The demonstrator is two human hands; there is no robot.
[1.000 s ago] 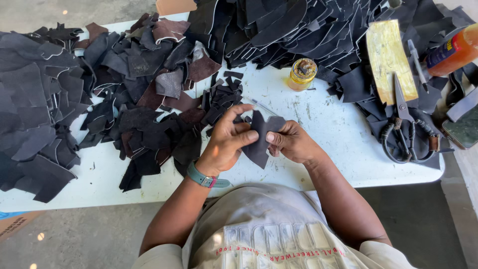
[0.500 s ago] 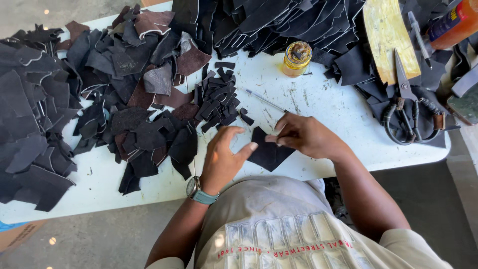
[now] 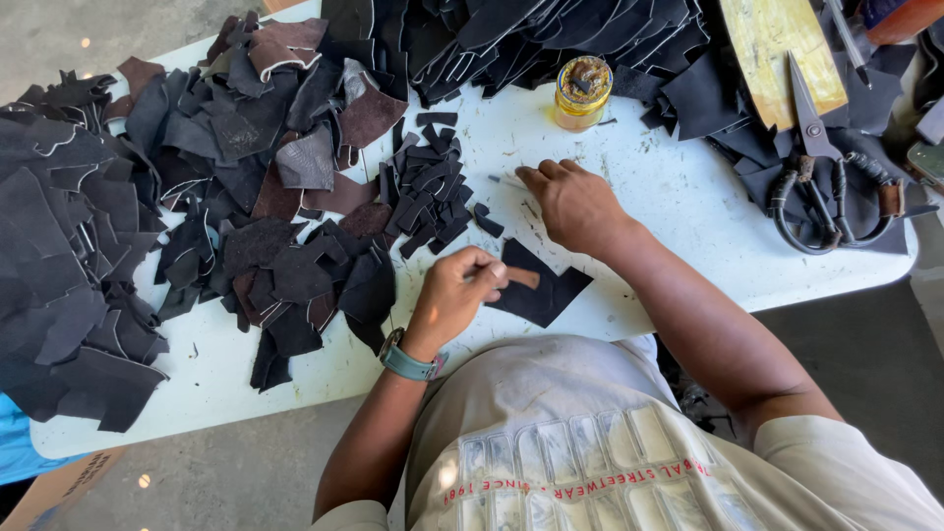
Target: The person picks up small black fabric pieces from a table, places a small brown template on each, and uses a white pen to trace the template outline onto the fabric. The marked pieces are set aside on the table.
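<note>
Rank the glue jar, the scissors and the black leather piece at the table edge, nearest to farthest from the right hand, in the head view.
From the right hand:
1. Black leather piece, just below it, toward the person.
2. Glue jar, straight above.
3. Scissors, far right.

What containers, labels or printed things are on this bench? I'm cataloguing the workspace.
Small jar: far side of the white table, round, amber-yellow, messy open top.
Orange container: top right corner, mostly cut off.
Cardboard box: bottom left, below the table, brown, dark print.
Shirt print: curved red lettering on pale fabric.
No screens or signs.
</note>
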